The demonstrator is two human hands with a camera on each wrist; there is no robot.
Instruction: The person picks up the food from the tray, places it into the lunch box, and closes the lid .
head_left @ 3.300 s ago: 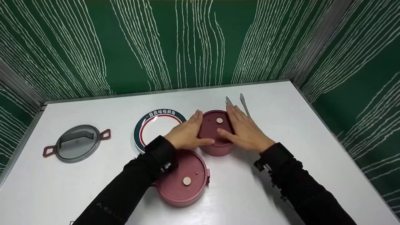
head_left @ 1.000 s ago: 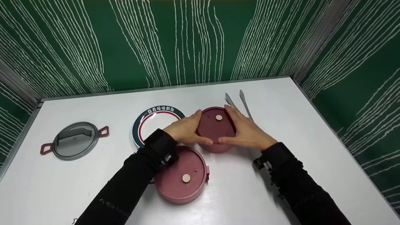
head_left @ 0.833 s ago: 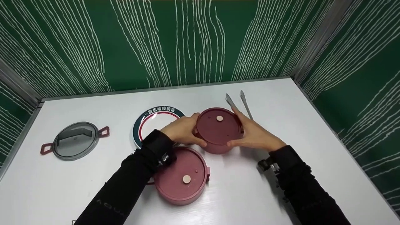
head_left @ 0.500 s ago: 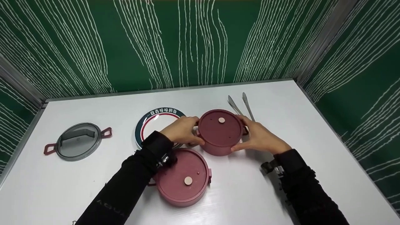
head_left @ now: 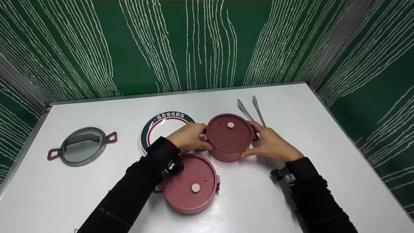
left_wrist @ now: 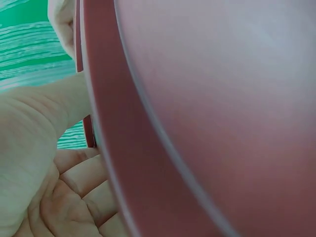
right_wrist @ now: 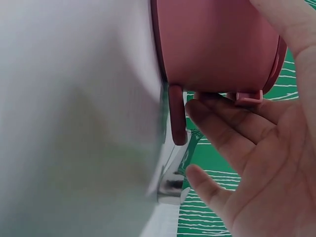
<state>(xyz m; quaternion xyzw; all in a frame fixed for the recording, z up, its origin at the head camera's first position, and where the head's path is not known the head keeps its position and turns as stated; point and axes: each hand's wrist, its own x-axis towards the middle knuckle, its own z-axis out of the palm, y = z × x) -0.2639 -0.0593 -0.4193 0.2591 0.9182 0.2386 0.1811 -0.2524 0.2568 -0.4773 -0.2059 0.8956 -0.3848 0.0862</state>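
A small dark red lidded pot (head_left: pixel 229 136) with a cream knob stands on the white table in the head view. My left hand (head_left: pixel 187 135) holds its left side, thumb at the front and fingers behind. On the other side, my right hand (head_left: pixel 271 142) holds the wall and handle area, thumb on the front. The right wrist view shows the right fingers (right_wrist: pixel 232 128) curved beside a small latch and a drooping handle (right_wrist: pixel 177 116). A larger red lidded pot (head_left: pixel 189 184) sits nearer, under my left wrist; its lid fills much of the left wrist view (left_wrist: pixel 207 123).
Behind my left hand lies a white plate with a dark blue rim (head_left: pixel 149 129). A grey glass lid (head_left: pixel 82 147) with red handles lies at the left. Metal tongs (head_left: pixel 258 110) lie behind the small pot. Green walls (head_left: pixel 181 45) bound the table.
Both hands have slid from the small pot's lid out to its sides, the right one farther right. More of the lid and the side handles show. The small pot stays about where it was.
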